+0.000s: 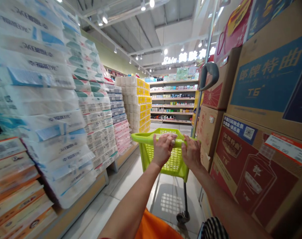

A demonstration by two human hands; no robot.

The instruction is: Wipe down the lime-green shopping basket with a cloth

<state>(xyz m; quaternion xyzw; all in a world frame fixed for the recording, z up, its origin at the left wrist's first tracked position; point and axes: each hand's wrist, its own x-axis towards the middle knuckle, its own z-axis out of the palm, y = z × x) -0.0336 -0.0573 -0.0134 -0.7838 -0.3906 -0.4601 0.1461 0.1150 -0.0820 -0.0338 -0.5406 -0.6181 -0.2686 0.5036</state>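
Observation:
A lime-green shopping cart (146,156) with a latticed plastic basket stands directly in front of me in the aisle. My left hand (163,148) is closed around the middle of its handle (179,143), fingers curled over the top. Beside it, toward the right end of the same bar, my right hand (191,151) grips the handle too, its thumb side facing the left hand. Through the lattice the floor shows; the basket's inside is partly hidden by my hands. One dark caster wheel (183,217) is visible below.
Tall stacks of wrapped tissue packs (51,99) line the left, with paper-roll packs (136,99) farther on. Cardboard drink boxes (260,139) are piled close on the right, beside a pole with a grey handle (208,76). Stocked shelves (173,99) cross the aisle's far end.

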